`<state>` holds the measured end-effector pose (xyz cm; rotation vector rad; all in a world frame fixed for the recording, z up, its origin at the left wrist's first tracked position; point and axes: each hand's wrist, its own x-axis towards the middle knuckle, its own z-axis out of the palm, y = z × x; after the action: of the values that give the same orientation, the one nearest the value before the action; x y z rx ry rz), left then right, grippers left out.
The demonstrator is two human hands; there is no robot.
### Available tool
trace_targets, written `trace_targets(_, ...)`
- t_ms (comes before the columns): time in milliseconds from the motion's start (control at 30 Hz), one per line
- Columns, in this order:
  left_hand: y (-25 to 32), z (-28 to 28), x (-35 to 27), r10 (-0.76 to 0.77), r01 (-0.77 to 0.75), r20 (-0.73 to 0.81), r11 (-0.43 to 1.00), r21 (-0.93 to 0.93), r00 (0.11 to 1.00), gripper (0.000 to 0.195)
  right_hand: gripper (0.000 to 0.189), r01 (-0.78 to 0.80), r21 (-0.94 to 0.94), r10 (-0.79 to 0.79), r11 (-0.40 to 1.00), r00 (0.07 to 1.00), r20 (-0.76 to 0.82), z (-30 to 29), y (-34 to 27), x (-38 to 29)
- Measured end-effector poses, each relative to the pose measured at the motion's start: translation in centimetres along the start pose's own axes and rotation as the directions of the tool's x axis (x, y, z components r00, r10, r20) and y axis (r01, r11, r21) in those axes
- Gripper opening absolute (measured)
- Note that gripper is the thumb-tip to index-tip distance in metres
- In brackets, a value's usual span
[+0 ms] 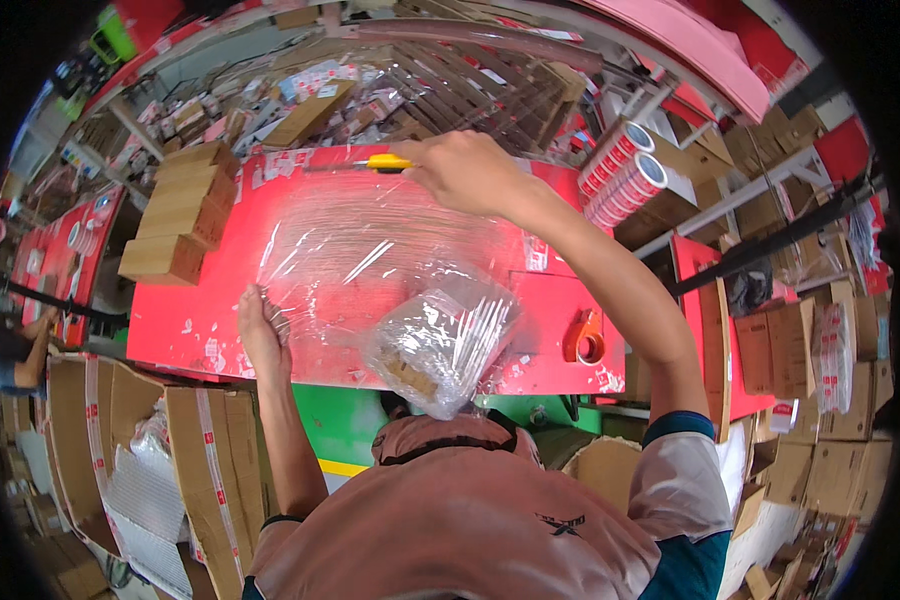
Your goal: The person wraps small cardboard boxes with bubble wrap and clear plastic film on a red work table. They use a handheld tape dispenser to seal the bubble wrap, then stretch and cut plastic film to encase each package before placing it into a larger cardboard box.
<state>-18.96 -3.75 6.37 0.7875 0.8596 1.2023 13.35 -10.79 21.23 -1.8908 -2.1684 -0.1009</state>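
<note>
My right hand is closed around a yellow utility knife, reaching over the far part of the red table. Its long blade points left, close to the far edge. My left hand grips the left edge of a sheet of clear plastic film stretched across the tabletop. The film runs to a wrapped bundle at the table's near edge, against my body. Something brown shows through the bundle's shiny plastic, but glare hides what it is.
Small cardboard boxes stand in a row on the left. An orange tape dispenser lies at right, with stacked tape rolls behind. A large open carton holds bubble wrap at lower left. A person is at far left.
</note>
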Motion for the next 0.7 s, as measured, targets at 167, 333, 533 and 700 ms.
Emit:
trace_targets(167,-4.2,-3.0,1.4,0.144,-0.102,-0.072,0.904,0.416,0.987,0.062,0.036,0.055,0.186,-0.024,0.981,0.986,-0.166,0.9,0.0,1.0)
trace_targets(333,-14.1,-6.0,-4.1,-0.241,0.048,0.512,0.932,0.36,0.824,0.067,0.034,-0.255,0.867,0.42,0.429,0.906,0.058,5.8,-2.9,-8.0)
trace_targets(533,-18.1,-8.2,-17.2,-0.282,-0.248,0.658,0.767,0.592,0.698,0.034,0.035,-0.261,0.898,0.71,0.355,0.7,-0.077,13.9,-7.0,-21.3)
trace_targets(700,-17.9,-7.2,-14.2,-0.52,0.079,0.415,0.688,0.721,0.746,0.033,0.034,-0.12,0.963,0.813,0.241,0.567,-0.133,15.2,-6.0,-25.7)
